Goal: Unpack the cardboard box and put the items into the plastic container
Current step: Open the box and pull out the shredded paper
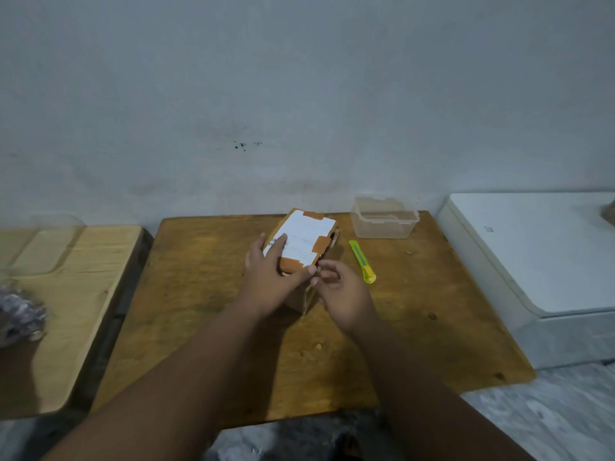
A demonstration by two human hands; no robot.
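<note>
A small cardboard box (304, 242) with a white label and brown tape on its top stands in the middle of the brown wooden table (206, 321). My left hand (271, 277) lies flat over the box's near left top, fingers straight, thumb along the near edge. My right hand (339, 291) is at the box's near right corner, fingers curled and pinching at the tape or flap edge there. An empty clear plastic container (384, 219) sits at the table's back right. A yellow-green utility knife (362, 261) lies to the right of the box.
A lighter wooden table (66, 294) stands to the left, with a clear lid on it and a crumpled plastic wrap (20, 314) at its left edge. A white appliance (539, 257) sits to the right. A grey wall rises right behind the tables.
</note>
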